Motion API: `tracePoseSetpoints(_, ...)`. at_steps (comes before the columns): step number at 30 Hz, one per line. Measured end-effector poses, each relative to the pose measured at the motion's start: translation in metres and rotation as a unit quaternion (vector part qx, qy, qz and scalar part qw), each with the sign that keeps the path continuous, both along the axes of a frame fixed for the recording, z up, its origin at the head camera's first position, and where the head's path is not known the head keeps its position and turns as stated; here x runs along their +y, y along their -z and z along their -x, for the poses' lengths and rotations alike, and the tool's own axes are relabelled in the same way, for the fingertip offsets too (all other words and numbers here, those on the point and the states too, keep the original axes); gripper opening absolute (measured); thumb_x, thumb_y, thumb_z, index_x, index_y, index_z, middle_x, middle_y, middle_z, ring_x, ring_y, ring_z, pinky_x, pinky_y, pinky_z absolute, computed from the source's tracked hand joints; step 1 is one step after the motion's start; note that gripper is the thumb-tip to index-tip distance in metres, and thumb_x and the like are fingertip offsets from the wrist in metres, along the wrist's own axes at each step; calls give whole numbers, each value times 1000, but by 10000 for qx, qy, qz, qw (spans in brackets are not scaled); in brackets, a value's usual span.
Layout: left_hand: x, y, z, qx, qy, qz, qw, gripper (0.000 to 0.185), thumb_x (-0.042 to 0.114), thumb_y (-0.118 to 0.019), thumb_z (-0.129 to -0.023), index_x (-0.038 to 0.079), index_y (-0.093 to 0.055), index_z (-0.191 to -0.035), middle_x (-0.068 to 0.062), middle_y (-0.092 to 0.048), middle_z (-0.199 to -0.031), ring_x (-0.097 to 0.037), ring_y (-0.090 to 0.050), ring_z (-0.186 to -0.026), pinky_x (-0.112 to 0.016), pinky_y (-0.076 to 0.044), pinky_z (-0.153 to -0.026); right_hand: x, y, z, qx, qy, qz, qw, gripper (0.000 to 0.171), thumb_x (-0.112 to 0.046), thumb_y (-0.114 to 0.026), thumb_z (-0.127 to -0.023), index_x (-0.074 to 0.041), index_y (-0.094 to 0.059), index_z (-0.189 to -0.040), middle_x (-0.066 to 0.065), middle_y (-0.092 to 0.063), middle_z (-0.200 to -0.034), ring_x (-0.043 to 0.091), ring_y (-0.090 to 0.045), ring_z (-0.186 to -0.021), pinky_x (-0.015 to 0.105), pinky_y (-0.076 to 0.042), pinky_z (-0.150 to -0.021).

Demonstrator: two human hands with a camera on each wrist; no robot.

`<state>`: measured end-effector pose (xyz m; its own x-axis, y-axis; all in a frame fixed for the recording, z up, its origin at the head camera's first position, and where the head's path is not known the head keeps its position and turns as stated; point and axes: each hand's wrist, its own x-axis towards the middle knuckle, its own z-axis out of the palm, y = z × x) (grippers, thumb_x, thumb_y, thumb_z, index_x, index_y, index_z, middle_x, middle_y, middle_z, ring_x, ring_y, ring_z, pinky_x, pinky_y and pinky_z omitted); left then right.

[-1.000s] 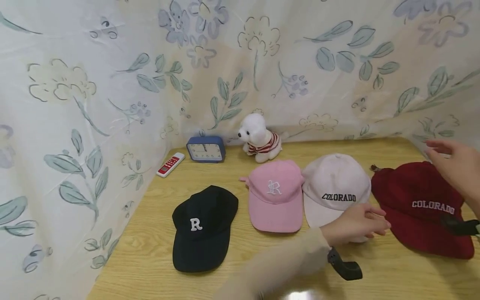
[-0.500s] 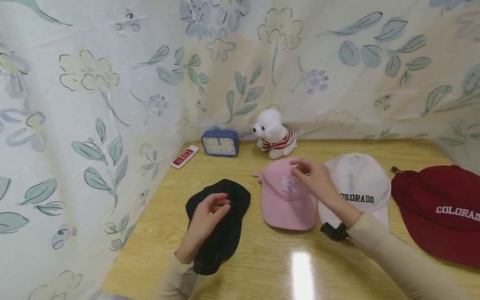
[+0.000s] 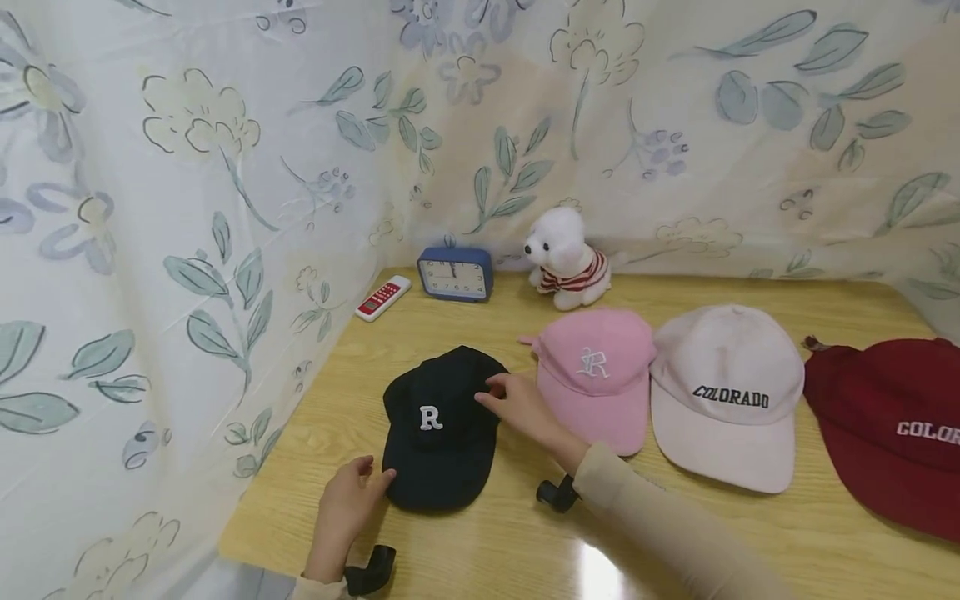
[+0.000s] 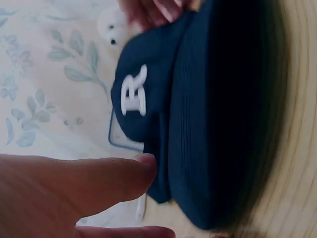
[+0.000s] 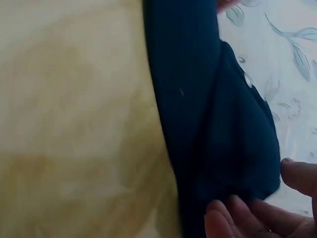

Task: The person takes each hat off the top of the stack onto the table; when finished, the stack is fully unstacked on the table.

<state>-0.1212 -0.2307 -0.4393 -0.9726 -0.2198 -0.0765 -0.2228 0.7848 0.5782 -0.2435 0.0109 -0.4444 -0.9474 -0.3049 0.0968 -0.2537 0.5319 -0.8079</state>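
A black baseball cap (image 3: 442, 467) with a white letter R lies on the wooden table, brim toward me. At the left edge of its brim is my left hand (image 3: 347, 500), the thumb tip right at the brim and the fingers spread apart from it. My right hand (image 3: 525, 410) reaches to the right side of the crown. In the right wrist view, its thumb (image 5: 299, 176) and fingertips (image 5: 233, 215) lie at the edge of the cap's dark cloth (image 5: 242, 144), loosely bent. The left wrist view shows the left thumb (image 4: 124, 176) overlapping the cap's side.
Right of the black cap stand a pink cap (image 3: 592, 408), a pale COLORADO cap (image 3: 727, 367) and a dark red cap (image 3: 870, 417) in a row. Behind are a remote (image 3: 383, 298), a blue clock (image 3: 455, 273) and a white toy dog (image 3: 567, 258), before a floral curtain (image 3: 495, 100).
Both hands have come leftward from the pale and red caps to the black cap. The left hand has drawn back from over its crown to the brim. The head view has turned left.
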Motion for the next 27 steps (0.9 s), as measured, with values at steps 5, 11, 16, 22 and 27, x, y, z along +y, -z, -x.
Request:
tracePoseSetpoints(5,9,7,5,17,2,-590,9983,52,24,-65,-85,-14,-53,-118,-24,-62,-103,-40,-56,-101,-51,-42,-85,-4,6,-4,199,197,101,9996,26,-18,-66,-85,0,-65,-104,6,-65,-86,18,-60,-80,34,-48,-74)
tracePoseSetpoints(11,13,12,27,80,-464,-1804,9825,53,18,-67,-84,-12,-49,-123,-27,-56,-115,-37,-53,-108,-46,-42,-89,-4,-6,8,782,633,438,9940,16,-7,-65,-84,-2,-67,-99,7,-67,-87,18,-60,-78,34,-48,-71)
tracePoseSetpoints(16,21,15,58,230,-556,-2268,9721,57,16,-68,-83,-14,-46,-126,-29,-52,-119,-37,-51,-110,-43,-43,-90,-4,-17,33,1174,979,568,9866,15,-5,-66,-83,-1,-69,-98,8,-69,-86,19,-63,-78,34,-49,-71)
tracePoseSetpoints(22,22,21,77,113,-450,-1976,9792,54,16,-67,-83,-14,-48,-123,-30,-53,-119,-38,-51,-112,-46,-41,-93,-4,-13,47,824,975,379,9911,20,-2,-63,-84,3,-67,-102,13,-68,-88,23,-62,-82,36,-49,-75)
tracePoseSetpoints(27,16,18,77,56,-52,-1246,9922,49,17,-68,-82,-15,-53,-117,-27,-59,-108,-35,-57,-99,-45,-45,-86,-5,-5,45,680,821,196,9941,23,-1,-65,-81,6,-66,-103,15,-67,-87,24,-62,-82,37,-48,-76)
